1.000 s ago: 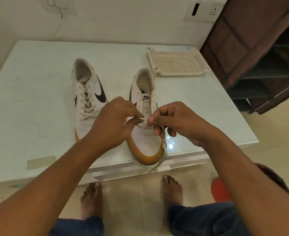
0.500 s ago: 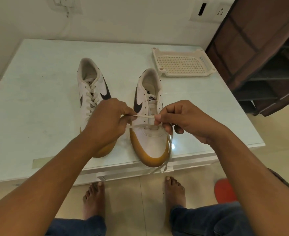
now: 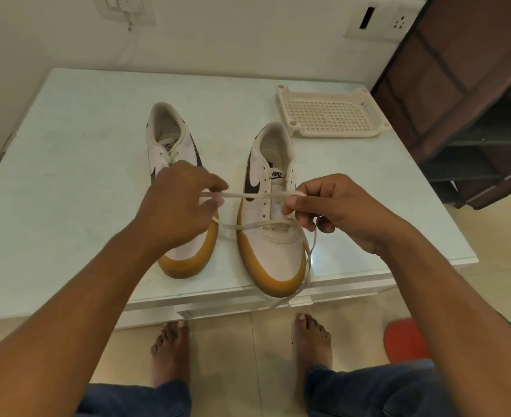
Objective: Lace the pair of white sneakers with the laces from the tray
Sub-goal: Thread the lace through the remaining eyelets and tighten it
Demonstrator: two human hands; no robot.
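Observation:
Two white sneakers with black swooshes and tan soles stand on the table, toes toward me. The left sneaker [image 3: 173, 139] is laced, and my left hand [image 3: 176, 206] covers its middle. The right sneaker [image 3: 273, 212] has a cream lace [image 3: 248, 195] through its lowest eyelets only. My left hand pinches one stretch of that lace, and my right hand [image 3: 332, 206] pinches the other end over the tongue, so the lace runs taut between them. A loose length of the lace hangs off the table's front edge beside the toe.
A cream perforated tray [image 3: 329, 115] with nothing in it sits at the back right of the pale table [image 3: 68, 176]. A dark brown rack [image 3: 473, 100] stands at the right. My bare feet and a red object [image 3: 404, 341] are on the floor below the table edge.
My hands have drawn apart, left hand moving left over the laced sneaker, pulling the lace out into a taut line. The view has shifted slightly.

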